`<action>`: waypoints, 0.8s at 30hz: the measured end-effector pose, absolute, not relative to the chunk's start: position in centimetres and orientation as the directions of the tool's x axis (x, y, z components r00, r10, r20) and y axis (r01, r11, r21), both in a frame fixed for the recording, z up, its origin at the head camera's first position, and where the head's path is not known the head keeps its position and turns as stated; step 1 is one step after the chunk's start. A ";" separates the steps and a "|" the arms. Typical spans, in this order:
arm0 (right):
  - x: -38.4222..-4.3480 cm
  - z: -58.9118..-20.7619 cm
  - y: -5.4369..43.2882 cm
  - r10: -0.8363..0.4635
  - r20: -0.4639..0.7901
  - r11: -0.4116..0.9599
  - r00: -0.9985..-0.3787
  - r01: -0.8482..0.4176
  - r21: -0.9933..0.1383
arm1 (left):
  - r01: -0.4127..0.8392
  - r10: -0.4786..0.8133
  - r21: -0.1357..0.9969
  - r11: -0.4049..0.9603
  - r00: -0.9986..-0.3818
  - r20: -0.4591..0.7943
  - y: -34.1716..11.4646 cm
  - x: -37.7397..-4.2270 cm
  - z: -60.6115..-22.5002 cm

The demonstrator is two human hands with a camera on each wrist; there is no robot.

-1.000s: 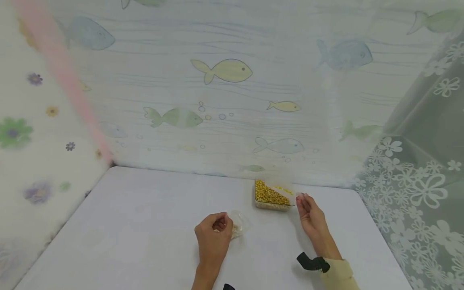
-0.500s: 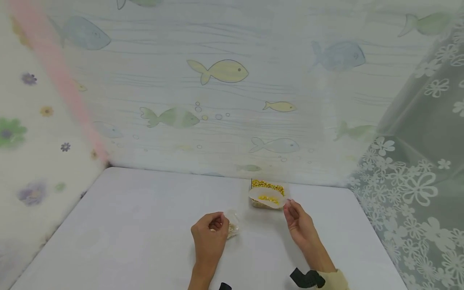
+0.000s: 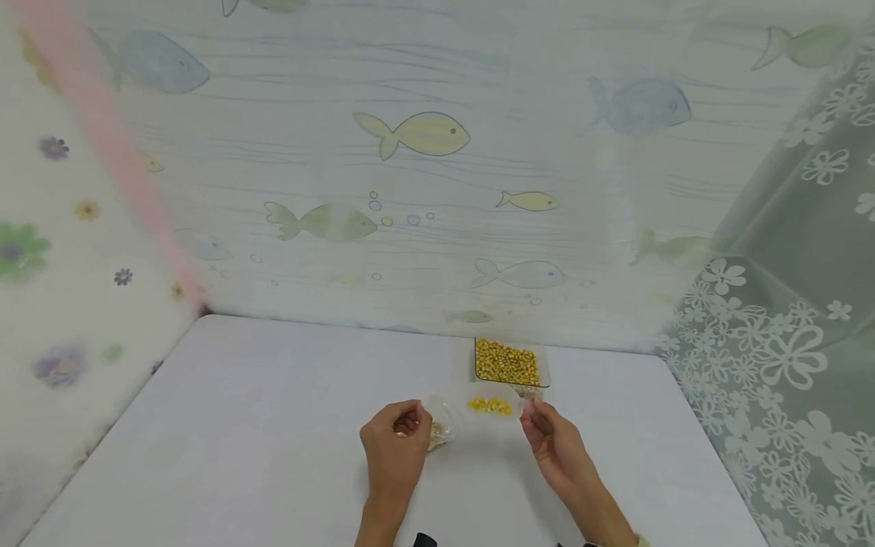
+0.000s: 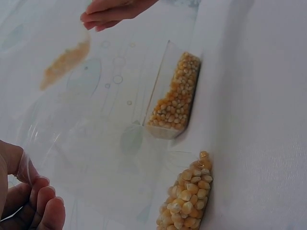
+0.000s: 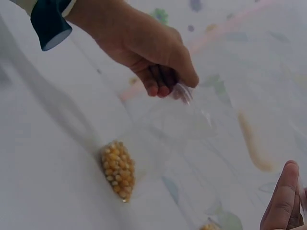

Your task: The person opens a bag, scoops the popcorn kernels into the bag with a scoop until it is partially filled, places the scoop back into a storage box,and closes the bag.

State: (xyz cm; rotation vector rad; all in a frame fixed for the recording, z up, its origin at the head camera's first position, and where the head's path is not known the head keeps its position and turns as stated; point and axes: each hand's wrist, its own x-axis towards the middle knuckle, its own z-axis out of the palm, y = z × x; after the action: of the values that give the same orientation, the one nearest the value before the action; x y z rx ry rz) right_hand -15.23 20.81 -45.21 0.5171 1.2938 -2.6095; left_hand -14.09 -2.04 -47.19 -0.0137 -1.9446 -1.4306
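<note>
Fingers (image 4: 46,197) of left hand (image 3: 396,454) pinching clear bag (image 3: 440,418), of right hand (image 3: 562,450) pinching pale scoop (image 3: 494,391), its outline indistinct

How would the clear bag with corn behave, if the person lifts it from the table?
The bag would likely be floppy, since it looks thin and creases where the left hand pinches it. It would probably hang bottom-heavy, because the kernels gather low. They look loose, so they may shift if it tilts.
</note>
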 end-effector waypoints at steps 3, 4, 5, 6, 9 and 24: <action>-14.9 -45.1 20.4 0.017 -0.390 -0.571 -0.921 0.311 -0.760 | 0.402 -0.387 0.829 0.389 -0.746 0.543 -2.1 -14.2 -47.2; -14.9 -45.1 20.3 0.024 -0.388 -0.563 -0.921 0.309 -0.767 | 0.403 -0.386 0.829 0.388 -0.746 0.543 -2.2 -14.3 -47.1; -14.8 -45.1 20.2 0.028 -0.385 -0.553 -0.922 0.306 -0.775 | 0.404 -0.386 0.829 0.386 -0.746 0.543 -2.2 -14.3 -47.1; -14.7 -45.1 20.2 0.033 -0.381 -0.544 -0.924 0.304 -0.782 | 0.405 -0.386 0.830 0.384 -0.746 0.543 -2.2 -14.4 -47.1; -14.6 -45.1 20.0 0.054 -0.370 -0.510 -0.928 0.292 -0.809 | 0.409 -0.384 0.831 0.378 -0.747 0.542 -2.3 -14.5 -47.0; -14.8 -44.7 18.9 0.168 -0.318 -0.387 -0.933 0.234 -0.892 | 0.379 -0.363 0.850 0.366 -0.783 0.505 -2.4 -14.9 -46.9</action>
State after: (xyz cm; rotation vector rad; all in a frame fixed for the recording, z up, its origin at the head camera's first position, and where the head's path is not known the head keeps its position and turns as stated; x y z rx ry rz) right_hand -14.78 18.92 -44.66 0.5642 1.7160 -2.5203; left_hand -14.92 -2.38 -46.87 -0.0134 -1.9830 -1.4728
